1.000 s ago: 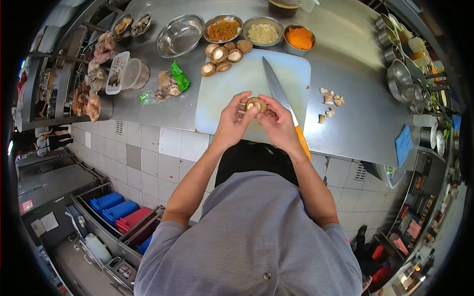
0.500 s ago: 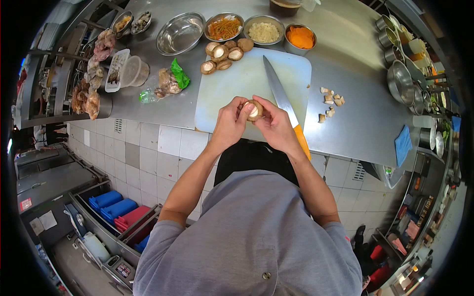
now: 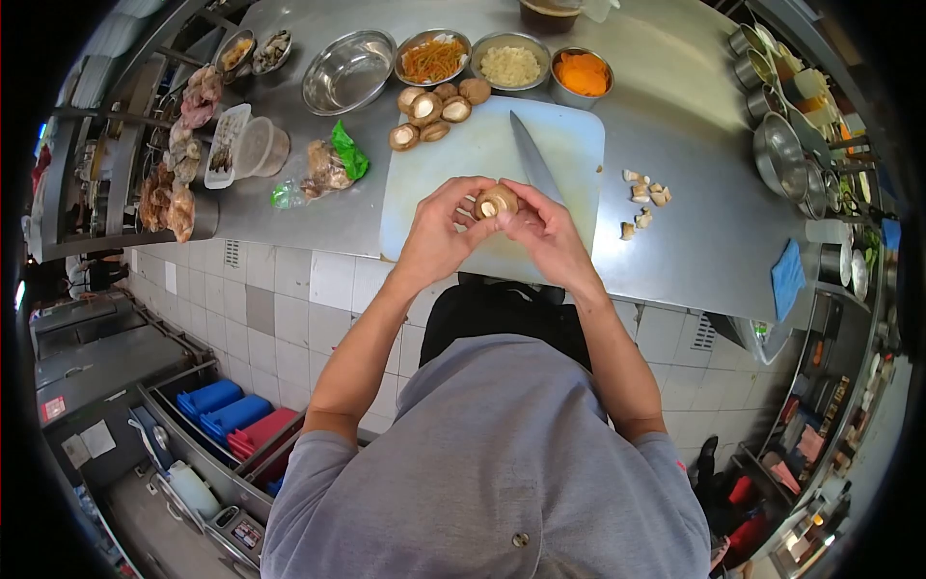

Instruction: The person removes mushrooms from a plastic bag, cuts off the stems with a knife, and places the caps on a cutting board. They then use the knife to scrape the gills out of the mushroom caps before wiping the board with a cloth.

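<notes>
Between the fingers of both hands, above the near part of a white cutting board (image 3: 463,174), I hold a brown mushroom (image 3: 496,205) with its stem side showing. My left hand (image 3: 441,232) grips its left edge, and my right hand (image 3: 543,234) is closed on its right edge. A knife (image 3: 532,152) lies on the board with its blade pointing away; my right hand and forearm hide its handle. Several more mushrooms (image 3: 424,108) rest at the board's far left corner. To the right of the board, cut mushroom stems (image 3: 640,195) lie on the steel table (image 3: 694,232).
Along the back stand an empty steel bowl (image 3: 349,72), a bowl of shredded vegetables (image 3: 432,58), a bowl of chopped pale pieces (image 3: 510,64) and a bowl of orange slices (image 3: 583,75). A plastic bag (image 3: 328,164) and a blue cloth (image 3: 787,280) lie at the sides.
The mushroom has turned in my fingers and now tilts differently. Both hands have shifted slightly, and the knife's orange handle has gone out of sight behind my right arm.
</notes>
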Motion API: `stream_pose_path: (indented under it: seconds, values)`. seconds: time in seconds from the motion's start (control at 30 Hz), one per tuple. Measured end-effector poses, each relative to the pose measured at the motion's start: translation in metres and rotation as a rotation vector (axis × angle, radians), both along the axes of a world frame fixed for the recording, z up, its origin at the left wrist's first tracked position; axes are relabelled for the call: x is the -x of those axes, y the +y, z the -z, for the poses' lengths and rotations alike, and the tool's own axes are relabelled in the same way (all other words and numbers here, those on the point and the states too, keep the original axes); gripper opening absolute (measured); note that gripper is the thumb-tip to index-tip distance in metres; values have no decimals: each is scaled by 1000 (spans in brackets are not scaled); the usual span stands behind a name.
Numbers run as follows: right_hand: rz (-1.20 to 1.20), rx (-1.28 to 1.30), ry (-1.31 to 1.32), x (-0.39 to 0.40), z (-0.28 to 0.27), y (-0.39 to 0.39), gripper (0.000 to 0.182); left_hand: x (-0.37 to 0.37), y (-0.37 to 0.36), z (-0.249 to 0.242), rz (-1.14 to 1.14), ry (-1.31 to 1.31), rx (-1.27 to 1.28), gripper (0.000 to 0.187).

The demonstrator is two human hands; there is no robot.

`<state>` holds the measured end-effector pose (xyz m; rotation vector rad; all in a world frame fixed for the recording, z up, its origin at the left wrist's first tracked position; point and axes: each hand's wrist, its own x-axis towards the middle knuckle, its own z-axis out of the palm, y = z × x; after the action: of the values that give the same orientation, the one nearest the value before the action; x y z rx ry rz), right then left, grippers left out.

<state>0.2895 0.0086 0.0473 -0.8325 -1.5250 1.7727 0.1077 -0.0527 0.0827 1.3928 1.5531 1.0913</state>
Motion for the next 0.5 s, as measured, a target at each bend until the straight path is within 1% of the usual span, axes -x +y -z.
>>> stream_pose_path:
  seconds: [0.03, 0.13, 0.2, 0.33, 0.43, 0.5]
  values:
    - [-30, 40, 16, 1, -2, -2, 46, 1, 0, 3, -35, -28, 13, 43]
    - [-102, 150, 66, 0, -10, -3, 51, 0, 0, 11, -29, -114, 59, 35]
    - [-128, 209, 105, 0, -10, -2, 55, 1, -1, 10, -11, -89, 88, 31]
    - [-129, 143, 57, -1, -5, -1, 52, -2, -2, 6, -5, -61, 143, 26]
    - [-133, 115, 25, -2, -6, 1, 50, -4, -2, 13, -29, -111, 126, 26]
    - [-145, 106, 18, -2, -9, 2, 48, -4, -3, 12, -17, -64, 145, 28]
